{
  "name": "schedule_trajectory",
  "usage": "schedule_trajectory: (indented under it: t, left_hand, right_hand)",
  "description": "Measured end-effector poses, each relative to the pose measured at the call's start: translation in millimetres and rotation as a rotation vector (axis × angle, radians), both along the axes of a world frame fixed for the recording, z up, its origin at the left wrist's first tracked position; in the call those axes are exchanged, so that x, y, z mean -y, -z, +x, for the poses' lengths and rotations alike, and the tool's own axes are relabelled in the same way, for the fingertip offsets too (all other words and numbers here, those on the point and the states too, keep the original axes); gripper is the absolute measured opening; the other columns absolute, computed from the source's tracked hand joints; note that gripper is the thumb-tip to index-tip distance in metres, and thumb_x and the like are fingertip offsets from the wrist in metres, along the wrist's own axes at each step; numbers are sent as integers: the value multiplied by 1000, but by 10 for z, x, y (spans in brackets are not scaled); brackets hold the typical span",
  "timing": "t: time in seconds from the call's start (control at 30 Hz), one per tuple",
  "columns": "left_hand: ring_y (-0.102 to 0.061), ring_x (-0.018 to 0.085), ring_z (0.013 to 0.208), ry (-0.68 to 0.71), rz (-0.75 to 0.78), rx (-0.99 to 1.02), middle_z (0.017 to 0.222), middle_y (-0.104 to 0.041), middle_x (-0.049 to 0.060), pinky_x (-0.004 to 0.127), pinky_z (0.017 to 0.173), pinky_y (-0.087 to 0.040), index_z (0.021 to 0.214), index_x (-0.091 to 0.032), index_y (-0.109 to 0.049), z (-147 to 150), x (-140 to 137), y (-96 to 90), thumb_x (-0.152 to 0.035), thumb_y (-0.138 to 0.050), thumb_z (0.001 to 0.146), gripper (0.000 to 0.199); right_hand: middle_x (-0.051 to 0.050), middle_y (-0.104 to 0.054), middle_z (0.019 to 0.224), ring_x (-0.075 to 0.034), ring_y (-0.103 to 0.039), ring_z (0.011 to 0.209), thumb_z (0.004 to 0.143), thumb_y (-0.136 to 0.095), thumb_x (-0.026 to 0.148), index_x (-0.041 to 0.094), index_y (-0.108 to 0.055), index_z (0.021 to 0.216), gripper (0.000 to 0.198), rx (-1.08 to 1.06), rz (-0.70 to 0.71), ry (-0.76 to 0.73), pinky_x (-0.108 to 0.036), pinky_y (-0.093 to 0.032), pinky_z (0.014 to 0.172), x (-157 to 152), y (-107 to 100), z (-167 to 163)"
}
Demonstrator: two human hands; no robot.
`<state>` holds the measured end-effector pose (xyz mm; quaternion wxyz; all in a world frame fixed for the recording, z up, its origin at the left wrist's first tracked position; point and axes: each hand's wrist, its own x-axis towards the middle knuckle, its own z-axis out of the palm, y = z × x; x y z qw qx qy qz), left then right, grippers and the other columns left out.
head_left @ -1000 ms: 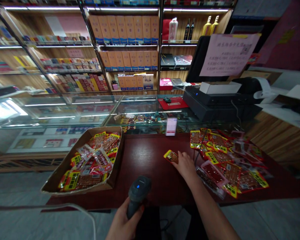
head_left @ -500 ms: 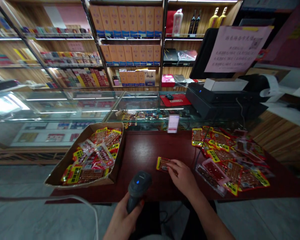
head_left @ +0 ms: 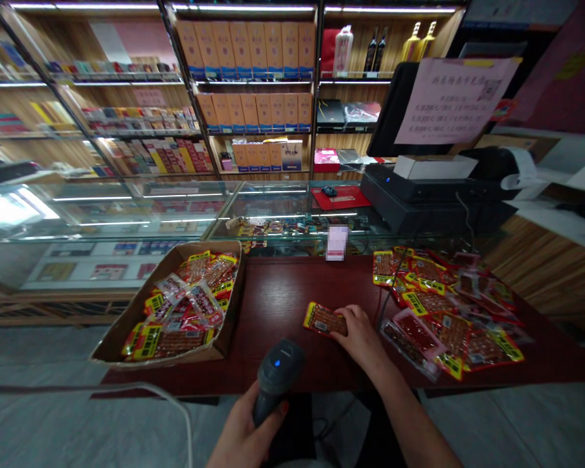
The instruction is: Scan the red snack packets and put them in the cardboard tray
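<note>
Wrapped round the handle of a dark barcode scanner [head_left: 279, 370], my left hand [head_left: 250, 426] is near the front edge of the dark red table. A blue light glows on the scanner's top. My right hand [head_left: 362, 338] grips the right end of a snack packet [head_left: 324, 319], flat and see-through with a yellow and red border, brown sticks showing inside. It lies on or just over the tabletop; I cannot tell which. The scanner's head is a short way to the packet's lower left.
A cardboard box [head_left: 234, 305] of similar packets stands at the left. A loose pile of packets [head_left: 426, 302] covers the table's right side. Behind is a glass display counter [head_left: 175, 214] with a monitor [head_left: 397, 110] and black cash drawer [head_left: 390, 195]. A white cable [head_left: 178, 403] hangs lower left.
My right hand has shifted slightly right and taken hold of the packet's right end, uncovering more of it. The scanner in my left hand has moved a little right and down.
</note>
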<state>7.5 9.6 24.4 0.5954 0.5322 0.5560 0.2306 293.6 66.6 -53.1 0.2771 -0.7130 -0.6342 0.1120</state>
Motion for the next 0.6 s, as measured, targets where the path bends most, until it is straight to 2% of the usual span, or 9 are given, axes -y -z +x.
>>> schedule_trajectory:
  t: [0.2, 0.33, 0.4, 0.5, 0.6]
  left_hand:
    - [-51, 15, 58, 54, 135, -66, 59, -58, -4, 22, 56, -44, 89, -16, -72, -50, -35, 14, -44, -72, 77, 30]
    - [-52, 17, 61, 54, 140, -57, 54, -54, -5, 24, 62, -47, 83, -17, -71, -42, -62, 45, -41, -71, 77, 25]
    - [-52, 17, 59, 52, 109, -26, 50, -51, -6, 24, 60, -47, 82, -17, -71, -41, -70, 81, -44, -73, 76, 27]
    - [-48, 14, 52, 8, 62, 12, 48, -48, -8, 22, 53, -43, 85, -17, -71, -60, -70, 133, -49, -76, 74, 34]
    - [-41, 11, 44, -92, 52, 12, 48, -46, -9, 20, 44, -35, 90, -16, -69, -102, -55, 159, -54, -73, 76, 41]
  right_hand:
    - [-11, -60, 118, -30, -55, 115, 74, -71, 10, 22, -59, 108, 38, 49, 140, -52, -47, -47, 104, -37, 1, -82]
    - [-11, -56, 129, -30, -54, 124, 74, -68, 9, 23, -57, 111, 41, -16, 163, -29, -48, -45, 107, -26, 33, -122]
    - [-10, -55, 130, -29, -57, 121, 74, -66, 10, 24, -56, 113, 42, -109, 136, -20, -46, -48, 104, -11, 59, -126]
    - [-6, -62, 118, -26, -64, 109, 75, -67, 15, 25, -58, 108, 36, -330, 68, -12, -43, -53, 97, -62, 72, -158]
    - [-4, -68, 106, -24, -68, 99, 74, -73, 27, 25, -56, 108, 38, -662, 10, -36, -41, -55, 91, -317, -34, -361]
